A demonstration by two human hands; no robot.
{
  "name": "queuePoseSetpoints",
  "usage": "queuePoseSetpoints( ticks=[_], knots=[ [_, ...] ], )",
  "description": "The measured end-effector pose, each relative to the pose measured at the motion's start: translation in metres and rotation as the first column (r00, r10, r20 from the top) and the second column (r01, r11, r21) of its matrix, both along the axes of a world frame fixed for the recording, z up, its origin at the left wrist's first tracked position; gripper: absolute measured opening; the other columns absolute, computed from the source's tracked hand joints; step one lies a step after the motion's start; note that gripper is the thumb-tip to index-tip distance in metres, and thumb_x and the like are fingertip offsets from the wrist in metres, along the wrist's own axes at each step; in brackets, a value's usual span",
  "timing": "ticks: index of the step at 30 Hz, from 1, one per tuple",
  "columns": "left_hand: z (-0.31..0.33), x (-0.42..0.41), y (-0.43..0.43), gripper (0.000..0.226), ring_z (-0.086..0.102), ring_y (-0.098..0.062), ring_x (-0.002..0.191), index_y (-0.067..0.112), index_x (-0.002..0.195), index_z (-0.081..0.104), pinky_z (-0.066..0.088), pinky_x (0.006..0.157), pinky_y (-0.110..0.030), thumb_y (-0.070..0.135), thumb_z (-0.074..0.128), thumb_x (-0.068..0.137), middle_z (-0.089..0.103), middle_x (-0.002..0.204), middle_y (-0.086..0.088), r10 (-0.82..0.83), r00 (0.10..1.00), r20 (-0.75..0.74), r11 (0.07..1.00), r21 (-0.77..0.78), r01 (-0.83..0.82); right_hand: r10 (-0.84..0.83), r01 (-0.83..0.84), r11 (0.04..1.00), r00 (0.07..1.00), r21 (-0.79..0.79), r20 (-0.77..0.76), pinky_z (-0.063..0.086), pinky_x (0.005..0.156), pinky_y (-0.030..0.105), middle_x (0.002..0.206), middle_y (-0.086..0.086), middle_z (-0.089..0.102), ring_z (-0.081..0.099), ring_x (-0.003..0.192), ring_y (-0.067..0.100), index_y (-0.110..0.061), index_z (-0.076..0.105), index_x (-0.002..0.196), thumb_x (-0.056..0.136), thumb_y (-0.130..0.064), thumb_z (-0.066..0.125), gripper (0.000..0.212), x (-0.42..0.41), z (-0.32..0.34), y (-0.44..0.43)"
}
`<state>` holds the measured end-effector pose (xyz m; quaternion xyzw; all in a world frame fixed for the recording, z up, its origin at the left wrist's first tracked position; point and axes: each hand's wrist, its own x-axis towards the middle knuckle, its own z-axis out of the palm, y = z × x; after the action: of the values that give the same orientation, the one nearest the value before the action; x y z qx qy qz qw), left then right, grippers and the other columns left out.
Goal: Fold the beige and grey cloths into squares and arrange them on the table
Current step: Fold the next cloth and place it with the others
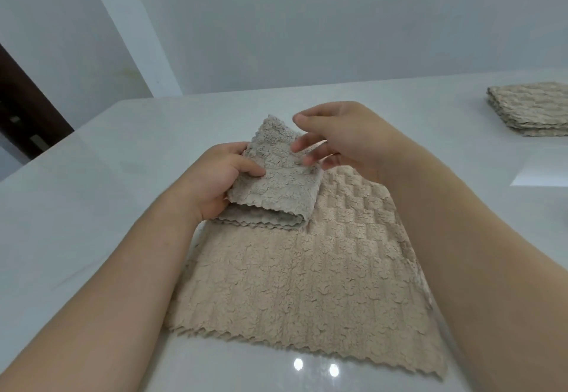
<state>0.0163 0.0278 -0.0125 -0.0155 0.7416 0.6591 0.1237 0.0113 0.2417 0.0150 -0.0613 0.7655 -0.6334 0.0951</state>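
grey cloth [276,176]: folded up small, a few layers can be seen stacked at the zigzag edge nearest the camera; it's held tilted, far end lifted up, near end down on the far left part of the beige cloth

left hand [221,176]: closed round the left side of the grey cloth; thumb is laid on top, the other fingers are tucked underneath, so it's properly gripped

right hand [344,139]: held loose just over the top right corner of the grey cloth; fingers are spread and only slightly bent, nothing is gripped; fingertips are a bit blurred, so whether the fabric is actually touched can't be told

beige cloth [307,284]: spread out flat on the table, right in front of the person between both forearms; a bumpy checked texture and a zigzag trim can be seen along the near edge; the right side is partly hidden by the right forearm

table [92,191]: white and glossy; two small glints of light [316,367] are picked up near the front edge

pile of folded cloths [531,108]: beige-ish squares stacked neatly at the far right of the table, well apart from the hands; partly cut off by the frame edge

background: plain pale wall [307,22]; something dark like a door frame [21,108] is seen at far left
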Motion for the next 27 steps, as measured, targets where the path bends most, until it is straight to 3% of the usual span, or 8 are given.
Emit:
queuePoseSetpoints(
  ticks=[3,6,9,14,18,22,24,27],
  knots=[
    [0.001,-0.003,-0.007,0.036,0.069,-0.037,0.085,-0.007,0.114,0.065,0.060,0.075,-0.042,-0.014,0.051,0.081,0.069,0.101,-0.026,0.067,0.998,0.001,0.993,-0.092,-0.067,-0.083,0.121,0.937,0.988,0.327,-0.128,0.043,0.051,0.027,0.089,0.010,0.077,0.055,0.060,0.016,-0.012,0.074,0.099,0.095,-0.026,0.064,0.018,-0.009,-0.012,0.005],
    [0.003,-0.005,-0.007,0.029,0.068,-0.032,0.082,-0.001,0.105,0.070,0.058,0.070,-0.035,-0.009,0.054,0.083,0.069,0.095,-0.018,0.109,0.994,0.001,0.985,-0.131,-0.108,-0.037,0.071,0.863,0.996,0.501,-0.077,0.041,0.052,0.029,0.078,0.013,0.063,0.048,0.063,0.020,0.004,0.071,0.107,0.095,-0.032,0.062,0.039,-0.013,-0.022,0.006],
    [0.001,-0.005,-0.005,0.009,0.074,-0.030,0.084,0.009,0.098,0.073,0.061,0.073,-0.037,0.010,0.070,0.090,0.077,0.097,-0.014,0.137,0.991,-0.012,0.979,-0.149,-0.137,-0.033,0.033,0.865,0.999,0.500,-0.009,0.041,0.049,0.028,0.077,0.017,0.061,0.047,0.061,0.023,0.004,0.068,0.114,0.097,-0.037,0.060,0.045,-0.015,-0.028,0.007],
    [-0.013,-0.017,-0.014,0.013,0.075,-0.026,0.083,0.017,0.093,0.075,0.061,0.085,-0.047,0.029,0.075,0.089,0.079,0.090,-0.007,0.177,0.971,-0.161,0.907,-0.356,-0.225,0.005,-0.002,0.880,1.000,0.476,-0.004,0.038,0.046,0.025,0.091,0.019,0.076,0.051,0.059,0.020,-0.007,0.072,0.107,0.099,-0.041,0.058,0.037,-0.012,-0.032,0.005],
    [-0.016,-0.019,-0.015,0.016,0.069,-0.024,0.086,0.015,0.095,0.067,0.054,0.077,-0.034,0.031,0.067,0.093,0.072,0.093,-0.002,0.165,0.924,-0.345,0.734,-0.583,-0.348,0.013,0.002,0.931,0.999,0.364,-0.038,0.037,0.044,0.024,0.073,-0.001,0.070,0.051,0.050,0.013,-0.023,0.063,0.108,0.098,-0.043,0.061,0.022,-0.011,-0.029,0.005],
    [-0.017,-0.018,-0.017,0.013,0.063,-0.022,0.083,0.018,0.086,0.063,0.042,0.063,-0.030,0.030,0.062,0.090,0.066,0.083,0.003,0.077,0.919,-0.386,0.546,-0.755,-0.362,0.053,-0.050,0.971,0.999,0.233,-0.006,0.035,0.046,0.027,0.073,-0.003,0.069,0.049,0.050,0.012,-0.028,0.062,0.112,0.096,-0.043,0.065,0.021,-0.011,-0.030,-0.001],
    [-0.018,-0.018,-0.018,0.015,0.062,-0.020,0.093,0.018,0.102,0.061,0.046,0.074,-0.032,0.028,0.061,0.090,0.067,0.099,0.005,0.080,0.929,-0.362,0.555,-0.758,-0.343,0.083,-0.084,0.975,0.996,0.207,0.009,0.036,0.045,0.027,0.076,-0.001,0.071,0.050,0.051,0.013,-0.032,0.060,0.118,0.097,-0.045,0.064,0.026,-0.009,-0.032,-0.004],
    [-0.021,-0.021,-0.018,0.049,0.059,-0.019,0.110,0.021,0.139,0.054,0.046,0.089,-0.032,0.025,0.059,0.091,0.062,0.126,0.001,0.079,0.939,-0.335,0.634,-0.710,-0.306,0.111,-0.111,0.973,0.994,0.202,0.015,0.037,0.044,0.026,0.079,-0.001,0.073,0.052,0.051,0.012,-0.035,0.050,0.136,0.098,-0.048,0.060,0.041,-0.008,-0.035,-0.009]
  ],
)
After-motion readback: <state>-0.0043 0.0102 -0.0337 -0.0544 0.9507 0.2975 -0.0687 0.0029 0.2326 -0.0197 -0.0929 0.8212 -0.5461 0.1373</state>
